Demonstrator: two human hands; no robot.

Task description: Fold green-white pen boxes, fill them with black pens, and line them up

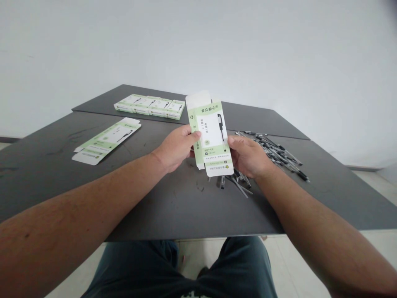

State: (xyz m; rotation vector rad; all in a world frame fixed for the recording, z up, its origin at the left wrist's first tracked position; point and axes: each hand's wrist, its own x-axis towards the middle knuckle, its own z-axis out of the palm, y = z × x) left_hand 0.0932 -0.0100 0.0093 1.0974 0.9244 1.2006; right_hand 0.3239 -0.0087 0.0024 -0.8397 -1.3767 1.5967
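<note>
Between my two hands, raised over the table, is a green and white pen box (214,134) of thin card with a black pen printed on its front. Its end flaps stick out at top and bottom. My left hand (178,147) grips the left edge, thumb on the front panel and fingers behind. On the right edge, my right hand (248,154) holds it with the thumb at the side; its other fingers are mostly hidden. Beyond and beside my right hand lies a loose pile of black and clear pens (279,155), partly covered by the hand and box.
A flat, unfolded pen box (108,140) lies on the left of the dark grey table (161,207). Farther back, several filled-out boxes (150,106) stand in a row. A pale wall (198,45) rises behind the table, and my legs are under its front edge.
</note>
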